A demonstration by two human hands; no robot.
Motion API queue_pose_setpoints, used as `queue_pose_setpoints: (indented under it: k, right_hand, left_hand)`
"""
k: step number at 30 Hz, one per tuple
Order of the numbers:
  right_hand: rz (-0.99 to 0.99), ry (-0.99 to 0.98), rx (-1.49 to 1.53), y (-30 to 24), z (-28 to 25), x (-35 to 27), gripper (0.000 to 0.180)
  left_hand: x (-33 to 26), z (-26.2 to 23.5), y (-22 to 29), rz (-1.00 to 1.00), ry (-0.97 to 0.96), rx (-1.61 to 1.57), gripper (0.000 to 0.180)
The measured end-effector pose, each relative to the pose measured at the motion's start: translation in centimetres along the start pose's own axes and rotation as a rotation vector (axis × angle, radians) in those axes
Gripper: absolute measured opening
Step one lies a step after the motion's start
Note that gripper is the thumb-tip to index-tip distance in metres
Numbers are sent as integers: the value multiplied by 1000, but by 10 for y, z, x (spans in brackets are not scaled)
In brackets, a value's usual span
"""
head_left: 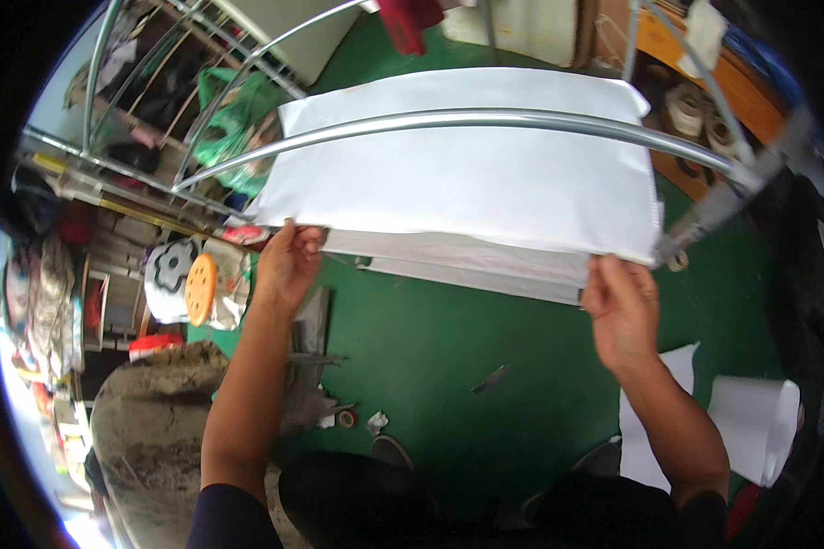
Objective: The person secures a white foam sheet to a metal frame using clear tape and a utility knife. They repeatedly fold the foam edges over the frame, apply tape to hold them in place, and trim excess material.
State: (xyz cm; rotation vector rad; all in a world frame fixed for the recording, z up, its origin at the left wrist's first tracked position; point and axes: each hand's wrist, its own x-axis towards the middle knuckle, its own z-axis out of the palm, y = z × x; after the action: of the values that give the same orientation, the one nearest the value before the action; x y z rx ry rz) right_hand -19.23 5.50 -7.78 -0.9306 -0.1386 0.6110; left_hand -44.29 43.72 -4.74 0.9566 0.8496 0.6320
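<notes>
A broad white sheet point(458, 178) stretches across the space in front of me, under a curved metal tube point(449, 118). My left hand point(290, 261) pinches the sheet's near edge close to its left corner. At the near right corner, the fingers of my right hand point(621, 306) are closed on the same edge. Below that edge shows a greyish strip of material point(467, 261); I cannot tell whether it belongs to the sheet. What the sheet is made of is hard to tell.
Metal tube framing point(238, 69) rises at the left, beside a green plastic bag point(233, 123). An orange disc with holes point(200, 289) and a brown stained cover point(156, 430) lie left. A white roll point(751, 425) rests on the green floor point(430, 366) at right, near a small blade-like piece point(492, 378).
</notes>
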Motion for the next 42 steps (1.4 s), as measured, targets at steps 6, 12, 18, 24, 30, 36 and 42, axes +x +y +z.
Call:
queue_pose_setpoints:
  k: [6,12,18,24,30,36,42]
  right_hand:
    - [81,-189,-47,10,14,-13,13]
    - [183,-387,-86,35,28,-29,22]
    - [330,-898,-333,26,25,-40,26]
    - [450,-1034,-484,-54,-38,9,26]
    - [-121,-602,-492,-71,-25,25,30]
    - [-280,-480,-541,-54,-22,31,21]
    - [-604,-863,-1081,41,-67,3,17]
  left_hand:
    - [73,3,10,11,5,-21,25]
    - [176,-8,24,62,55,-28,18]
    - [202,25,21,261,122,-65,12]
    - [21,96,-15,813,114,574,12]
    - [-116,206,-37,1095,-668,1342,38]
    - [-133,233,-66,898,-724,1273,46]
    - [-131,229,-82,734,-675,959,40]
